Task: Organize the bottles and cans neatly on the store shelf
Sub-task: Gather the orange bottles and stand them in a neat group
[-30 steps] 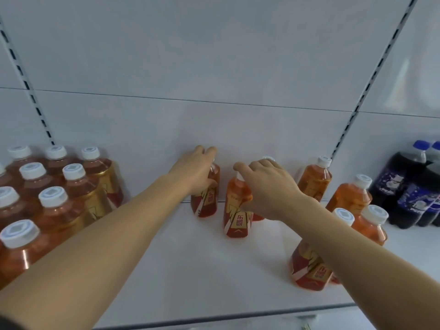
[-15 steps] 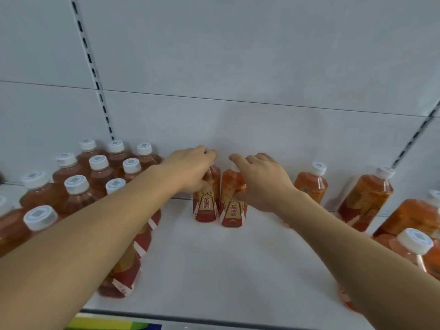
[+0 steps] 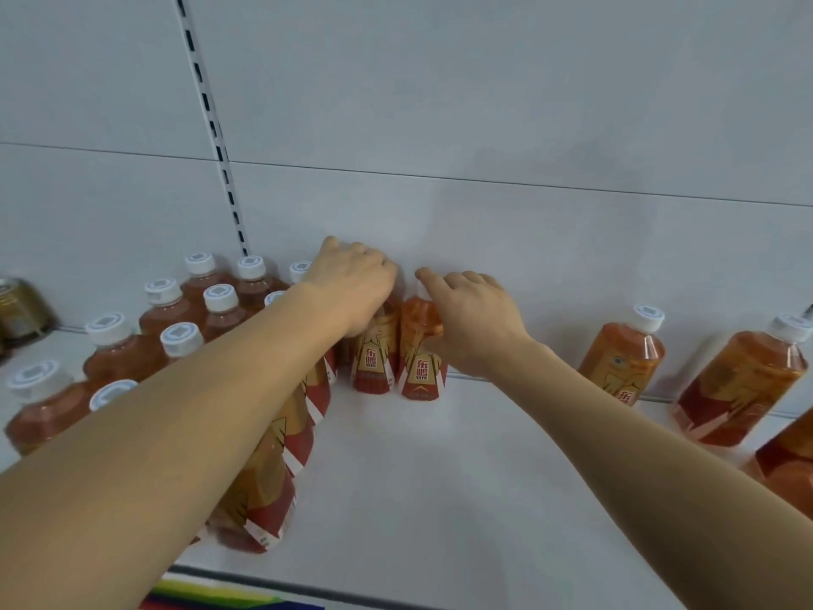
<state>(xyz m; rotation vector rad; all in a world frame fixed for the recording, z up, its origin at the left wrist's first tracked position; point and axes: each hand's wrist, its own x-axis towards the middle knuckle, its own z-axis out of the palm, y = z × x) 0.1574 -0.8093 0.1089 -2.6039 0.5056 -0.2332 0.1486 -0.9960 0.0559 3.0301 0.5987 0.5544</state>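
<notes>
Two small orange drink bottles with red and gold labels stand side by side at the back of the white shelf (image 3: 440, 499). My left hand (image 3: 352, 284) covers the top of the left bottle (image 3: 371, 363) and grips it. My right hand (image 3: 470, 319) wraps the top and right side of the right bottle (image 3: 420, 367). The two bottles touch each other, and both caps are hidden under my hands. A packed group of the same bottles (image 3: 176, 319) with white caps stands to the left, partly behind my left forearm.
More orange bottles stand apart at the back right: one (image 3: 624, 358) near the wall, another (image 3: 743, 380) further right, a third cut off at the right edge. A gold can (image 3: 17, 310) sits far left. A slotted upright (image 3: 211, 125) runs down the back wall.
Both hands and their two bottles have shifted left along the back wall toward the packed group. The two bottles have come together and now touch. The view has turned left.
</notes>
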